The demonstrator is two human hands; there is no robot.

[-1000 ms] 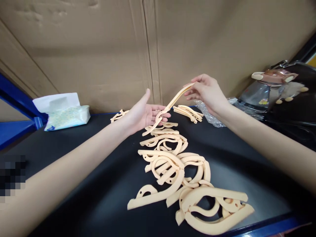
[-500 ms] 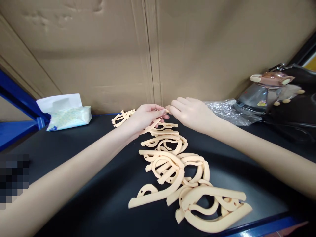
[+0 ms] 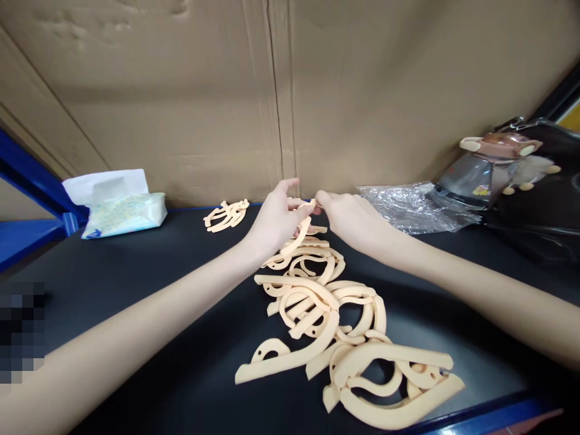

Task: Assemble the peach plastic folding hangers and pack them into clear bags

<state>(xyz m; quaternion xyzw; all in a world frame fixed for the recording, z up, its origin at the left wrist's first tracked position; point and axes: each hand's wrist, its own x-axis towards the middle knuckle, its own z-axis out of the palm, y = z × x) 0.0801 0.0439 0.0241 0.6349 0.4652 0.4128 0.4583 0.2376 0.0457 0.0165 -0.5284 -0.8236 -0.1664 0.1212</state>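
Note:
My left hand (image 3: 274,220) and my right hand (image 3: 348,217) meet above the far end of a pile of beige curved foam pieces (image 3: 326,320). Both pinch the top end of one curved beige piece (image 3: 296,235), which hangs down from their fingertips toward the pile. The pile runs in a line from below my hands to the near edge of the black table (image 3: 136,290). A small separate bunch of beige pieces (image 3: 226,214) lies to the left of my left hand, near the back.
A cardboard wall (image 3: 281,90) closes the back. A tissue pack (image 3: 120,208) lies at far left by a blue frame (image 3: 27,181). Clear plastic wrap (image 3: 408,208) and a dark bottle with a brown lid (image 3: 489,163) stand at right.
The right hand came down from holding a long piece up in the air and joined the left hand. Both now pinch one piece, lifted slightly off the pile.

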